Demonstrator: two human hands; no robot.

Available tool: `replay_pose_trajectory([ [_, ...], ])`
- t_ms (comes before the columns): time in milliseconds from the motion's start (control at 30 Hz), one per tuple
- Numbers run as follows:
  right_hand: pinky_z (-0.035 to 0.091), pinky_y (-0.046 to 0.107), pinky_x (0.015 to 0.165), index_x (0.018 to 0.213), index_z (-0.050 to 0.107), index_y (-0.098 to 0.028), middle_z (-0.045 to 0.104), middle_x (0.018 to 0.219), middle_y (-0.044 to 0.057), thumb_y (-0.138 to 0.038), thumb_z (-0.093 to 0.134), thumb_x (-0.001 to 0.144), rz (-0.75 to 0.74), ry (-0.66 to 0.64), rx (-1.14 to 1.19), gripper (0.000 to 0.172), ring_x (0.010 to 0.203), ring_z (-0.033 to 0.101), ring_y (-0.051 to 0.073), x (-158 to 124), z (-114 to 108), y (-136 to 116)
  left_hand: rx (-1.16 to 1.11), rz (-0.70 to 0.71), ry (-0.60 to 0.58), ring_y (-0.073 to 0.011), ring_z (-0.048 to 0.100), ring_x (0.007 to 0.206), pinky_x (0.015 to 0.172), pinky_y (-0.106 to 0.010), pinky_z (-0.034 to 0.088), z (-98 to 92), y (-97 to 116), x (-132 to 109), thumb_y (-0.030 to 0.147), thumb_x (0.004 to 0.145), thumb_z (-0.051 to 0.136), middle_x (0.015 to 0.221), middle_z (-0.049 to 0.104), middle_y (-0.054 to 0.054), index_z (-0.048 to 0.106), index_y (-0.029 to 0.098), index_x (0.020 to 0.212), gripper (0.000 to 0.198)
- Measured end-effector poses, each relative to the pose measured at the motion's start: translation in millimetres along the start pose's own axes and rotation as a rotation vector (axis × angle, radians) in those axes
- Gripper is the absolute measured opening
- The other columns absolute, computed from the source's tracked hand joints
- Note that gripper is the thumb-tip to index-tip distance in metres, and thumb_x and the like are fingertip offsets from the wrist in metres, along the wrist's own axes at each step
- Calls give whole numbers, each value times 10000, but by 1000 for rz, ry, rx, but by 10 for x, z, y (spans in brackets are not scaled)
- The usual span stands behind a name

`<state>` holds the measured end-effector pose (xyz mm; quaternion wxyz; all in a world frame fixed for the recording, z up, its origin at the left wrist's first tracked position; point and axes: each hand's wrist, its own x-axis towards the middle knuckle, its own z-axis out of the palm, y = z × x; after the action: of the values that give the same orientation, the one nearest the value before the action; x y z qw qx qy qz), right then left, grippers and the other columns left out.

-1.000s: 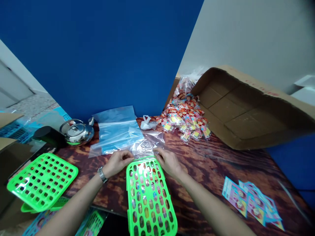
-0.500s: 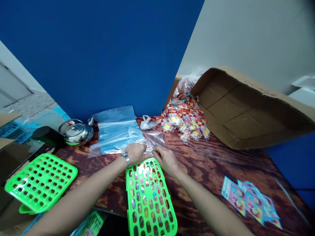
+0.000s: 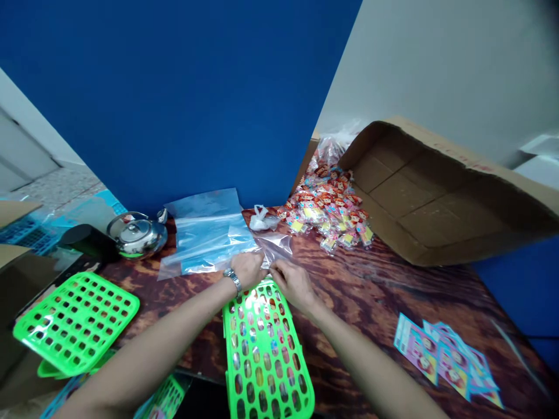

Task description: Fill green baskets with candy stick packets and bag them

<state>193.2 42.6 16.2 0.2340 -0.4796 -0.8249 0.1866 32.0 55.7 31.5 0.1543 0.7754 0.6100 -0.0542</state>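
Observation:
A bright green basket [image 3: 264, 349] with slotted holes lies lengthwise in front of me, and small colourful packets show through its slots. Clear plastic glints over its top and spreads past its far end as a crumpled clear plastic bag [image 3: 276, 244]. My left hand [image 3: 248, 270], with a metal watch at the wrist, is closed on the plastic at that far end. Close beside it on the right, my right hand [image 3: 292, 282] pinches the same plastic between thumb and fingers. Both sets of fingertips are partly hidden.
Flat clear bags [image 3: 209, 233] lie beyond my left hand, near a steel kettle [image 3: 137, 233]. Bagged dolls [image 3: 325, 201] are heaped beside a tilted cardboard box [image 3: 437, 203]. Printed cards [image 3: 449, 358] lie at right, another green basket [image 3: 78, 320] at left.
My left hand has shifted slightly right and up along the plastic, closer to my right hand. The right hand and the green basket have barely moved.

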Motion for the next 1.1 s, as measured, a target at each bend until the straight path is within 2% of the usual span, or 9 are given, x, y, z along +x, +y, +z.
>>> replay_pose_trajectory([
  [200,363,224,597,796,583,-202,646,772,14,-194,467,870,7,-33,-19,138,672,579,138,-9,-14,11,46,23,-74,-188,603,875,769,-377,489,-172,-242,-109,377,842,579,995,621,-65,554,159,1093,334],
  [367,380,225,624,803,583,-196,644,799,23,-186,457,879,-4,-77,-12,147,709,592,142,1,-47,23,14,-28,-25,-257,627,852,667,-312,433,-214,-456,-361,349,746,642,893,673,-103,583,200,1000,300],
  [467,385,226,628,806,585,-194,641,794,27,-173,461,877,-53,-102,-6,145,710,587,142,14,-68,45,-42,-87,27,-261,639,783,610,-292,396,-153,-538,-545,389,808,547,796,679,-98,601,188,905,230],
  [567,395,229,641,819,587,-198,644,801,26,-147,468,867,-123,-136,1,138,732,588,145,34,-81,74,-144,-97,57,-196,634,699,582,-247,368,-80,-592,-682,364,839,498,708,671,-40,600,191,779,210],
  [667,410,234,657,825,585,-197,647,809,27,-144,471,866,-167,-164,19,133,741,594,147,57,-83,91,-242,-82,88,-138,614,649,572,-212,357,-30,-607,-755,318,831,509,678,657,7,589,193,732,178],
  [867,409,221,631,831,574,-195,631,785,16,-153,479,876,-214,-141,-23,113,717,582,133,50,-85,107,-307,-70,206,-154,606,639,590,-242,364,44,-529,-895,224,837,469,670,642,7,580,192,769,134],
  [1000,402,223,614,829,577,-193,601,767,20,-161,487,885,-342,-70,-175,111,692,548,131,-49,-90,187,-334,-29,279,-169,626,785,701,-263,425,190,-486,-1037,215,881,417,839,665,-37,569,182,895,156],
  [1100,399,236,620,819,579,-194,567,743,22,-138,445,898,-468,-27,-291,166,696,513,141,-164,-116,261,-308,87,393,-173,612,834,746,-274,451,339,-479,-1125,188,897,389,884,647,-58,551,176,946,170],
])
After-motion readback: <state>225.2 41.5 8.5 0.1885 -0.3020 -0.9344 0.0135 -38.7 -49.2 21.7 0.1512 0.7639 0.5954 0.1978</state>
